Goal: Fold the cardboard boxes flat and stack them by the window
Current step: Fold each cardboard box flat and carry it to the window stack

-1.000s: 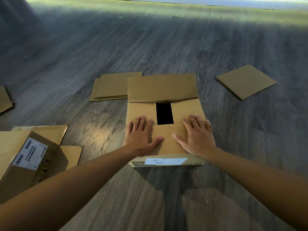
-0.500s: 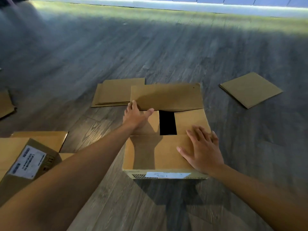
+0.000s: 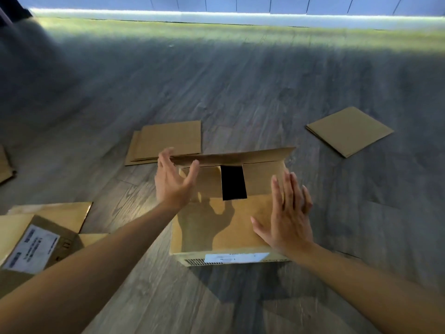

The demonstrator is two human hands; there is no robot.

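A brown cardboard box [image 3: 216, 227] stands upright on the wood floor in front of me, a white label on its near side. Its near flap and two side flaps lie folded in, leaving a dark gap in the middle. The far flap [image 3: 236, 156] is raised to about level. My left hand [image 3: 172, 182] has straight fingers behind that flap's left end, thumb in front, lifting it. My right hand [image 3: 286, 215] lies flat with straight fingers on the near flap at the box's right side.
Flattened cardboard [image 3: 166, 142] lies just behind the box on the left; another flat piece [image 3: 349, 130] lies at right. A labelled box with open flaps [image 3: 36, 244] stands at lower left. The bright strip under the window wall [image 3: 216, 15] runs along the far edge.
My left hand left the near flap, reached to the far flap and tipped it up from lying back. My right hand stayed pressing on the near flap. The view moved closer.
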